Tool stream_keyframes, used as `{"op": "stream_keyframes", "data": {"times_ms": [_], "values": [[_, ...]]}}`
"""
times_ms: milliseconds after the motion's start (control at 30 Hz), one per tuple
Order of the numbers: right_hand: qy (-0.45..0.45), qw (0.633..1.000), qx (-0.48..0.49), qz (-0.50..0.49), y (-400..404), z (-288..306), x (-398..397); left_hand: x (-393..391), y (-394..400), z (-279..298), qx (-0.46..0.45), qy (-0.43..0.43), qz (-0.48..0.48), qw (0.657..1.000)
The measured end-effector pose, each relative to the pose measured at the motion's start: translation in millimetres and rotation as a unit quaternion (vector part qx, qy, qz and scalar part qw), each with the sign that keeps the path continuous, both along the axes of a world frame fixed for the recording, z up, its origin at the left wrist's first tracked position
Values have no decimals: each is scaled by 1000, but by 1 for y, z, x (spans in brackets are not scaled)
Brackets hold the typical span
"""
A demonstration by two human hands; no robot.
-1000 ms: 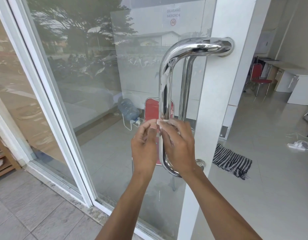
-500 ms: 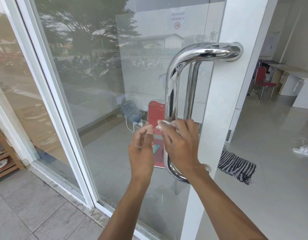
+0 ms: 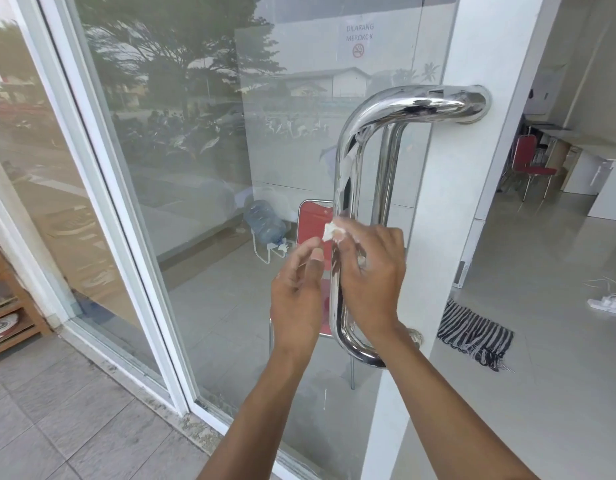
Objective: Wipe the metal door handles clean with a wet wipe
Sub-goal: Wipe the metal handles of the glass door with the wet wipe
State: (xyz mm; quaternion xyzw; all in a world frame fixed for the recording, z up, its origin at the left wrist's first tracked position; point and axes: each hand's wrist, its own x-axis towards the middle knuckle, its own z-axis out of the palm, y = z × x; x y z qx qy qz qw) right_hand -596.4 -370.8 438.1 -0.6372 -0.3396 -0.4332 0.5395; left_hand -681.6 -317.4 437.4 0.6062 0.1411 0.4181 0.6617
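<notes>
White-framed glass door (image 3: pixel 202 209), its smooth pane mirroring trees and parked motorbikes. Left hand (image 3: pixel 296 299), just left of the handle, fingers loosely curled and holding nothing, fingertips close to the wipe. Wet wipe (image 3: pixel 332 231), a small crumpled white wad, pinched in the fingers of the right hand (image 3: pixel 370 278) and pressed against the upright bar at about mid-height. Door handle (image 3: pixel 344 188): a polished, mirror-bright metal tube bent in a rounded U, fixed to the white door stile at top and bottom. Farther right, on the glossy tiled floor, a black-and-white striped cloth (image 3: pixel 473 336).
</notes>
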Motion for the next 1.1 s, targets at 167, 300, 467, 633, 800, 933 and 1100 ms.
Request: {"op": "stream_keyframes", "data": {"times_ms": [167, 300, 467, 633, 800, 933, 1100], "values": [[110, 984, 87, 114, 1, -3, -6, 2, -9, 9, 46, 1, -12, 999], [114, 982, 72, 136, -3, -19, -13, 6, -11, 12, 56, 15, -2, 998], [101, 979, 111, 139, -1, 16, 5, 7, -11, 17, 64, 7, -1, 998], [135, 970, 119, 162, 7, -12, -3, 6, -6, 23, 82, -3, -14, 997], [111, 973, 152, 135, 13, 16, 7, 12, 2, 41, 105, -25, -37, 994], [115, 970, 170, 132, 19, 9, 6, 20, 10, 48, 121, -28, -51, 991], [121, 971, 168, 123, 18, 1, 3, 22, 14, 46, 134, -38, -52, 989]]}}
